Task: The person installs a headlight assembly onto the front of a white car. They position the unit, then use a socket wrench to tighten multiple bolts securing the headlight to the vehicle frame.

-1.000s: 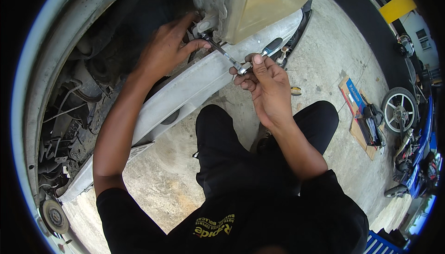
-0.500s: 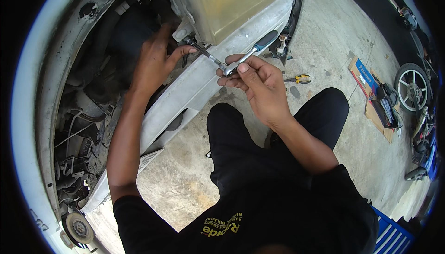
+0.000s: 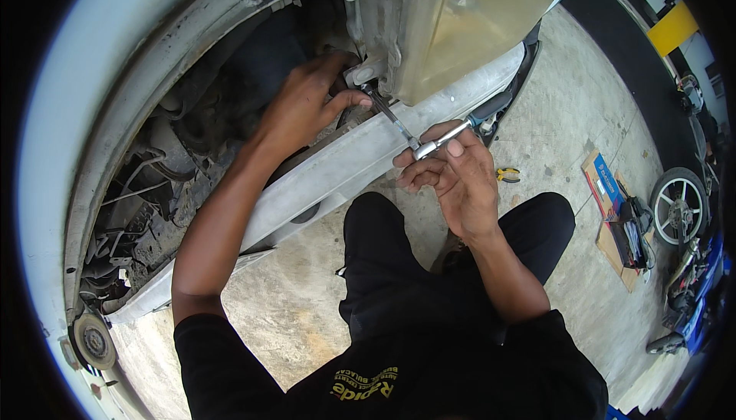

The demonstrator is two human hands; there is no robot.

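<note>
My right hand (image 3: 460, 182) is closed round the head end of a ratchet wrench (image 3: 438, 144), whose dark handle with a blue band points away to the upper right. From the ratchet head a metal extension bar (image 3: 395, 121) with a socket runs up to a pale bracket tab (image 3: 361, 75) beside the yellowed headlight (image 3: 475, 29). My left hand (image 3: 303, 105) reaches in at that bracket, its thumb at the socket end. Its other fingers curl behind the tab, where what they grip is hidden.
A long white painted panel (image 3: 330, 178) crosses below the open front of the vehicle, with wiring and metal parts (image 3: 153, 190) inside. Yellow-black pliers (image 3: 507, 175) lie on the concrete. Cardboard (image 3: 606, 182) and a motorcycle wheel (image 3: 680, 205) are at the right.
The view has shifted, so vehicle and hands appear further right and lower. The ratchet handle has swung slightly toward the right; both hands keep their places on the tool and bracket.
</note>
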